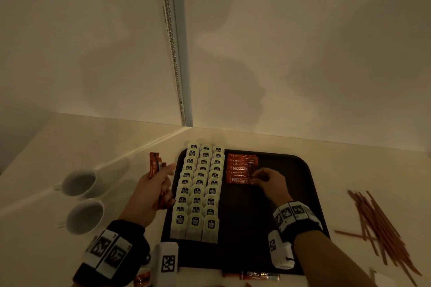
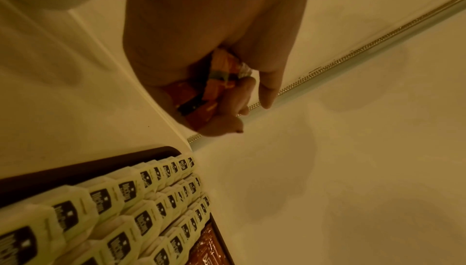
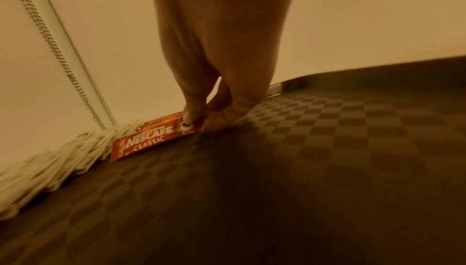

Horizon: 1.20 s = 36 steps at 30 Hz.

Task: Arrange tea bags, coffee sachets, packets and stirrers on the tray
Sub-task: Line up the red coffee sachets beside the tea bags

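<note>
A dark tray (image 1: 303, 170) lies on the white counter. Three overlapping rows of white tea bags (image 1: 198, 189) fill its left part. Beside them sits a short column of red Nescafe coffee sachets (image 1: 240, 168). My right hand (image 1: 258, 178) pinches the right end of the nearest sachet (image 3: 151, 139), which lies flat on the tray (image 3: 327, 149). My left hand (image 1: 161, 184) hovers left of the tray and grips a bundle of red sachets (image 1: 155, 165) upright; the left wrist view shows that bundle (image 2: 201, 98) in the curled fingers above the tea bags (image 2: 126, 209).
Two white cups (image 1: 81, 198) stand at the left. A loose pile of brown stirrers (image 1: 377, 226) lies right of the tray. More sachets (image 1: 256, 275) lie at the tray's near edge. A wall corner with a bead chain (image 1: 172, 42) rises behind.
</note>
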Tool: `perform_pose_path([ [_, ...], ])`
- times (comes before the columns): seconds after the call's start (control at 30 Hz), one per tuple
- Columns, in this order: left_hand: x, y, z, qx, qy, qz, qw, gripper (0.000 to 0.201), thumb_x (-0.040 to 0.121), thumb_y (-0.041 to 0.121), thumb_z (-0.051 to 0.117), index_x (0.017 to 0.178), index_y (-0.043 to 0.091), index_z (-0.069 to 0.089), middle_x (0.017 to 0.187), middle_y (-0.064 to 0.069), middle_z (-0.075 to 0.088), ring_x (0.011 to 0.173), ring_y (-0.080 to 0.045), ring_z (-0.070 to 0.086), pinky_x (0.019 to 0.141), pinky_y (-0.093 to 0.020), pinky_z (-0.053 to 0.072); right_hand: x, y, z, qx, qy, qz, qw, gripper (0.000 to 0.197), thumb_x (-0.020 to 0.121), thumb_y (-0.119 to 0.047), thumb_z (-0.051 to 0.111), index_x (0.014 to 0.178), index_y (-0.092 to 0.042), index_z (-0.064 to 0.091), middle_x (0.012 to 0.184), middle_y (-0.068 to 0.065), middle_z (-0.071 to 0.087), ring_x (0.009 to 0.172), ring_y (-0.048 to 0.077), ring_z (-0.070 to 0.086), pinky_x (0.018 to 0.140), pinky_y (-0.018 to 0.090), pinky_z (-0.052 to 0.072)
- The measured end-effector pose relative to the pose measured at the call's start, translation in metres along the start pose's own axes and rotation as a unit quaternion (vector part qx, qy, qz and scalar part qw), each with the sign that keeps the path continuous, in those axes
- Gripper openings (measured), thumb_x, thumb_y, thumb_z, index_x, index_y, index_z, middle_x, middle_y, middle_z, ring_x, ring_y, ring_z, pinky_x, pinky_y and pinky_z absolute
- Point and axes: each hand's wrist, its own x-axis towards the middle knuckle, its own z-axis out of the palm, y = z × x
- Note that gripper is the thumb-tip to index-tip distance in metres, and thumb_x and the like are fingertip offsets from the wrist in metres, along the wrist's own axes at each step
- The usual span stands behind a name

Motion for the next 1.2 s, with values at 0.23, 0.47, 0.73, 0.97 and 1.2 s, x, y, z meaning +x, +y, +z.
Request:
perform_pose_path([
  [0.23, 0.002, 0.001, 0.001, 0.003, 0.005, -0.004, 1.0, 0.017, 0.09, 0.024, 0.058, 0.082, 0.013, 0.049, 0.045, 0.003, 0.034, 0.036, -0.013, 0.033, 0.048, -0.026, 0.041, 0.005, -0.003, 0.01, 0.008, 0.039, 0.017, 0.999, 0.014, 0.083, -0.009, 0.067, 0.096, -0.015, 0.066, 0.099, -0.006, 0.058, 0.097, 0.007, 0.052, 0.095, 0.027, 0.041],
  [0.47, 0.002, -0.002, -0.002, -0.053, -0.046, -0.018, 0.997, 0.016, 0.093, 0.02, 0.042, 0.085, 0.01, 0.052, 0.053, -0.002, 0.047, 0.042, -0.018, 0.043, 0.048, -0.028, 0.048, 0.004, -0.002, 0.011, 0.006, 0.044, 0.03, 0.999, 0.017, 0.083, -0.009, 0.067, 0.1, -0.013, 0.064, 0.102, -0.003, 0.059, 0.097, 0.009, 0.053, 0.09, 0.024, 0.041],
  [0.73, -0.003, -0.001, 0.012, 0.003, -0.067, 0.007, 0.998, 0.013, 0.097, 0.015, 0.048, 0.103, 0.007, 0.056, 0.082, -0.01, 0.061, 0.063, -0.019, 0.065, 0.057, -0.035, 0.057, 0.0, -0.009, 0.009, 0.001, 0.057, 0.047, 0.997, 0.022, 0.082, -0.017, 0.069, 0.102, -0.015, 0.06, 0.107, 0.001, 0.06, 0.101, 0.014, 0.057, 0.091, 0.029, 0.047],
  [0.97, -0.008, 0.007, 0.033, 0.196, -0.096, 0.161, 0.963, 0.01, 0.089, 0.018, 0.063, 0.098, 0.021, 0.063, 0.077, -0.001, 0.065, 0.062, -0.01, 0.061, 0.058, -0.027, 0.051, -0.052, -0.113, 0.018, 0.191, -0.145, -0.095, 0.966, 0.024, 0.092, -0.039, 0.054, 0.1, -0.018, 0.061, 0.074, -0.006, 0.059, 0.061, 0.008, 0.054, 0.054, 0.018, 0.043],
  [1.2, -0.008, 0.013, 0.036, 0.178, -0.087, 0.189, 0.962, 0.021, 0.09, 0.027, 0.062, 0.09, 0.006, 0.062, 0.077, -0.002, 0.068, 0.065, -0.015, 0.065, 0.063, -0.034, 0.052, -0.07, -0.131, 0.017, 0.229, -0.156, -0.144, 0.95, 0.017, 0.093, -0.017, 0.056, 0.093, 0.0, 0.057, 0.082, 0.012, 0.063, 0.066, 0.012, 0.064, 0.062, 0.021, 0.054],
])
